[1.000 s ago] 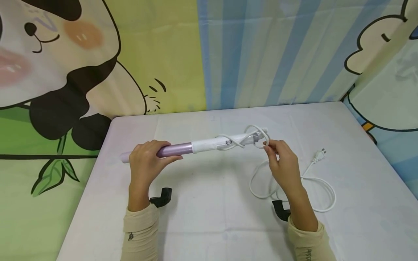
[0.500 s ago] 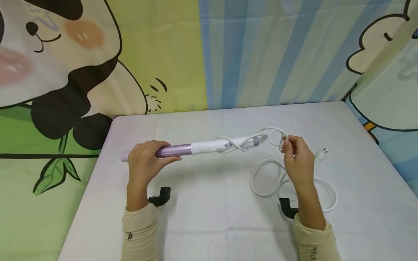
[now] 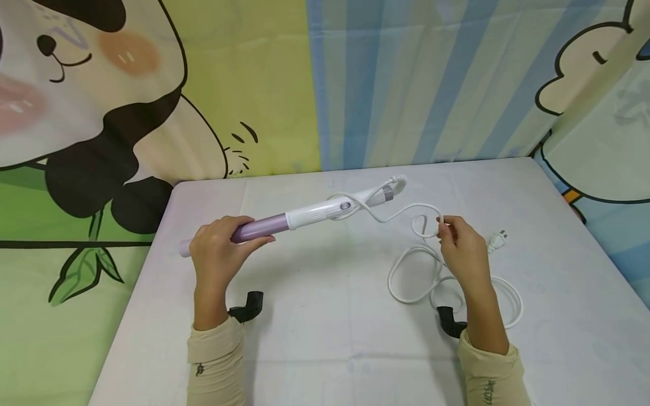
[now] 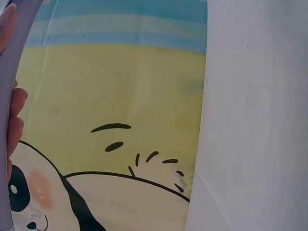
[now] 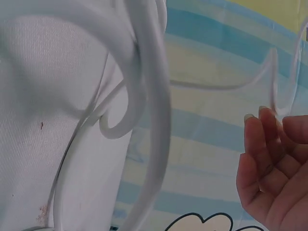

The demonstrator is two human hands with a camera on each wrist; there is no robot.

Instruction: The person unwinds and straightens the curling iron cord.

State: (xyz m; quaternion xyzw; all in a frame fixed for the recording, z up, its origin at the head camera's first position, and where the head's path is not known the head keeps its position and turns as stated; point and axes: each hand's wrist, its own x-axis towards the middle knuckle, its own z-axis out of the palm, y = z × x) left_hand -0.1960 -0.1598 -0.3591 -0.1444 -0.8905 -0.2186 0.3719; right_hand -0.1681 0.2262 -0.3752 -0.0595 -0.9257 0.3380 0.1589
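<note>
My left hand (image 3: 218, 248) grips the purple barrel of a curling iron (image 3: 315, 213), held over the table at a slant with its white handle up to the right. In the left wrist view the barrel (image 4: 10, 72) runs along the left edge, with fingertips (image 4: 17, 101) curled behind it. A white power cord (image 3: 417, 205) leaves the handle's end and crosses around the handle near the button. My right hand (image 3: 463, 248) pinches this cord to the right of the handle. The right wrist view has thick loops of cord (image 5: 161, 110) close to the camera, left of the hand (image 5: 274, 178).
Loose cord coils lie on the white-covered table (image 3: 315, 316), partly behind the right forearm. Beyond the right hand rests the two-pin plug (image 3: 496, 241). A printed cartoon curtain (image 3: 264, 84) stands behind the table. Black mounts (image 3: 249, 307) project from both wrists.
My right hand has moved right, drawing cord away from the handle's end, then lower slightly. The handle end has since swung upward, and the cord around it hangs looser.
</note>
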